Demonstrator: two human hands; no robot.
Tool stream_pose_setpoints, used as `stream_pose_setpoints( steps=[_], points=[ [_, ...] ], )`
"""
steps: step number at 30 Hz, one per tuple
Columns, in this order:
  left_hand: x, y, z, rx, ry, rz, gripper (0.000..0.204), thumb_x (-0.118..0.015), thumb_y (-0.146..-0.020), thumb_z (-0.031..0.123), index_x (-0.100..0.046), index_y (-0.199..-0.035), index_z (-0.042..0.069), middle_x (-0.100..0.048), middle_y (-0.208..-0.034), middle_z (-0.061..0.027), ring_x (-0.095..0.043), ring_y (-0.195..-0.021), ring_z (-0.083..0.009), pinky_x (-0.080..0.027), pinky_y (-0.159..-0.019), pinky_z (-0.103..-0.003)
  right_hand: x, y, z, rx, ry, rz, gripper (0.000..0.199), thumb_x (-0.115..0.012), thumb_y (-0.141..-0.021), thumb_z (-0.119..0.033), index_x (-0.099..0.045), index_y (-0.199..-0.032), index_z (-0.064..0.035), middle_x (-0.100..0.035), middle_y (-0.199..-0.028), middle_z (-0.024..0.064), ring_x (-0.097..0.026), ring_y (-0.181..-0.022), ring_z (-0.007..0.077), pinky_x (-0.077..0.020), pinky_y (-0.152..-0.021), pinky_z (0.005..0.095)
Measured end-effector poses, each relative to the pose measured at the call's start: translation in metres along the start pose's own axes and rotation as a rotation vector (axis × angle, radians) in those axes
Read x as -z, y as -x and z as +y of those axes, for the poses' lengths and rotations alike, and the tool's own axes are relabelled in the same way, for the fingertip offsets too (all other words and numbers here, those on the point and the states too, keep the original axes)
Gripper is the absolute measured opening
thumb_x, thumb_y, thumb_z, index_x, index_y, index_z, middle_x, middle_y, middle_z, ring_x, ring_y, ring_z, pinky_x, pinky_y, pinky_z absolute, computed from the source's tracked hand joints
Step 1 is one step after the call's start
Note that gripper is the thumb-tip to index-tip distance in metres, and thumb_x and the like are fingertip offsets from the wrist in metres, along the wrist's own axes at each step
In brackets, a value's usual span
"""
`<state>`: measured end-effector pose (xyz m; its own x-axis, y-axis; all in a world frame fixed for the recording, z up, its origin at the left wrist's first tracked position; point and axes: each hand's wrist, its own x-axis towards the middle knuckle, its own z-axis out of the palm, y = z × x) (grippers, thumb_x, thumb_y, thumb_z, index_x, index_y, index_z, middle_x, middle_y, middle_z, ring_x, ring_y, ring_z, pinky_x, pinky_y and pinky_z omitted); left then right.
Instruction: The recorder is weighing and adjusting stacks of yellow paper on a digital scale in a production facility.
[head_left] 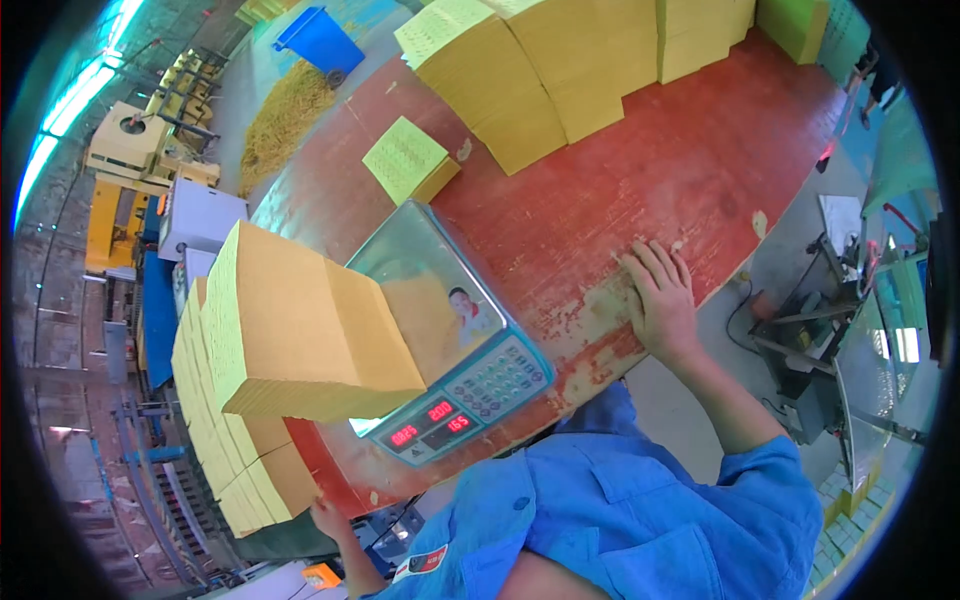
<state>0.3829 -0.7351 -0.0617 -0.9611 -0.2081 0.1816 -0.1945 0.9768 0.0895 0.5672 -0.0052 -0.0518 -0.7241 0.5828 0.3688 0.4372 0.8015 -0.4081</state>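
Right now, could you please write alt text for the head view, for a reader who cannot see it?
A person in a blue shirt rests the right hand flat on a worn red table, while the left hand steadies tall stacks of yellow paper beside a digital weighing scale. More yellow stacks stand across the table.

Single head-worn fisheye view, looking steeply down and forward over the red counter (640, 190) from close above. Scale (450, 340) near centre; straight edges bent toward the dark circular rim. Own blue sleeve (640, 500) entering from the lower edge.
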Motion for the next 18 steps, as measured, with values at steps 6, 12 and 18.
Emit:
stream_pose_setpoints(
  steps=[6,12,18],
  points=[
    [0.028,0.071,0.005,-0.002,0.218,-0.397,0.029,-0.066,-0.079,0.016,-0.067,-0.101,-0.002,-0.063,-0.1,-0.0184,-0.061,-0.095,-0.0334,-0.047,-0.087,-0.039,0.003,0.003,0.012,0.18,-0.176,-0.113,0.039,-0.066,-0.079,-0.012,-0.06,-0.117,-0.0092,-0.054,-0.134,0.0107,-0.047,-0.129,0.0299,-0.0335,-0.109,0.0486],
    [0.041,0.091,0.066,0.276,0.351,-0.556,0.031,-0.067,-0.083,0.013,-0.065,-0.111,0.0,-0.064,-0.11,-0.0109,-0.06,-0.101,-0.0195,-0.046,-0.087,-0.034,-0.001,0.002,0.021,0.304,-0.276,-0.047,0.029,-0.065,-0.078,-0.012,-0.062,-0.106,-0.007,-0.058,-0.125,0.0111,-0.05,-0.125,0.0299,-0.0366,-0.106,0.0487],
    [0.025,0.129,0.076,0.053,0.451,-0.536,0.036,-0.069,-0.083,0.011,-0.062,-0.117,0.0,-0.064,-0.113,-0.0124,-0.058,-0.108,-0.0227,-0.045,-0.093,-0.034,-0.007,-0.066,-0.012,0.495,-0.48,-0.147,0.021,-0.066,-0.079,-0.008,-0.064,-0.099,-0.0028,-0.064,-0.111,0.0144,-0.061,-0.105,0.0325,-0.0499,-0.089,0.0428]
  ],
)
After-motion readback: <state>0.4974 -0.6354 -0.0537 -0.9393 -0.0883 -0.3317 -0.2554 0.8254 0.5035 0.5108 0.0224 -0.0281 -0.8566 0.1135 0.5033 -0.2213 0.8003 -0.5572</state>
